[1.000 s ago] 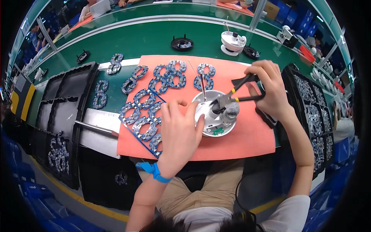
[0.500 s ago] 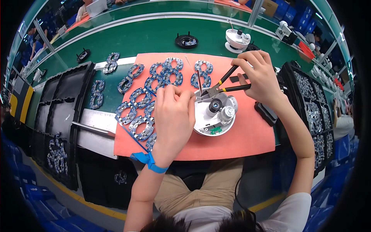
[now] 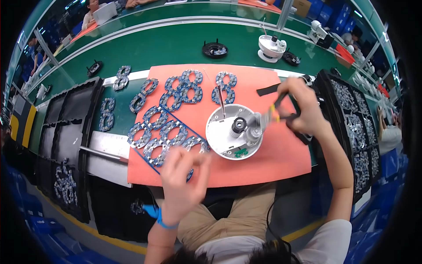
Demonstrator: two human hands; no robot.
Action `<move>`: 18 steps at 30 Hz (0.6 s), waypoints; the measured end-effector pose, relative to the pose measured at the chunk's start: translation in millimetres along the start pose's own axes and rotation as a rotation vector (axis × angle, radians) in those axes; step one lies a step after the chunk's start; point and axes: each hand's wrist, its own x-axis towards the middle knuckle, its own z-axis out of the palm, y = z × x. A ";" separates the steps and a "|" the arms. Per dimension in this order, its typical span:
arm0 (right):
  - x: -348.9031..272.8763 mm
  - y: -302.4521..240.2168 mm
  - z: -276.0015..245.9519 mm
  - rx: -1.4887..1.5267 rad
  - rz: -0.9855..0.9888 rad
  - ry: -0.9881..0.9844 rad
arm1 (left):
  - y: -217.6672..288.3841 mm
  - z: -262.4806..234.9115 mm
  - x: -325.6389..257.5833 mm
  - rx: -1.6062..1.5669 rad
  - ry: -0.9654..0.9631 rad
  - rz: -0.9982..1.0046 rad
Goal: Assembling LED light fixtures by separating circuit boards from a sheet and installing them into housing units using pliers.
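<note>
My right hand (image 3: 303,105) grips wire cutters (image 3: 276,112) with black and yellow handles, their jaws blurred beside the white round camera housing (image 3: 220,140). The housing lies on an orange mat (image 3: 281,154). It carries a black lens (image 3: 238,125), a whitish cylinder and a small green board (image 3: 241,153). A thin dark wire (image 3: 221,101) stands up from its far side. Nearer to me, my left hand (image 3: 184,178) is off the housing, in front of the panel of joined blue circuit boards (image 3: 173,132). Motion blurs its curled fingers; anything pinched there cannot be made out.
More figure-eight circuit boards (image 3: 192,86) lie on the mat and green bench (image 3: 162,53). Black trays (image 3: 70,110) flank me, the right one (image 3: 351,127) full of parts. Black round bases (image 3: 215,49) and another white camera unit (image 3: 271,46) stand farther back. Other people work beyond.
My left hand has left the housing and come back toward me. The cutters have withdrawn rightward from the wire. The housing sits slightly farther left and is turned a little.
</note>
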 end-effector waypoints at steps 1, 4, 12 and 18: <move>-2.0 -7.1 2.3 0.026 -0.106 -0.027 | 5.4 -10.8 -19.7 -0.166 -0.195 -0.191; -16.9 -25.9 19.3 0.203 -0.248 -0.234 | -6.4 -1.1 -81.4 -0.611 -0.639 -0.396; -30.0 -56.0 49.7 -0.080 -0.586 -0.048 | -141.8 101.0 -186.3 0.311 -0.435 -0.131; -27.3 -47.8 48.2 -0.047 -0.477 -0.146 | -100.0 92.8 -165.8 0.131 -0.585 -0.308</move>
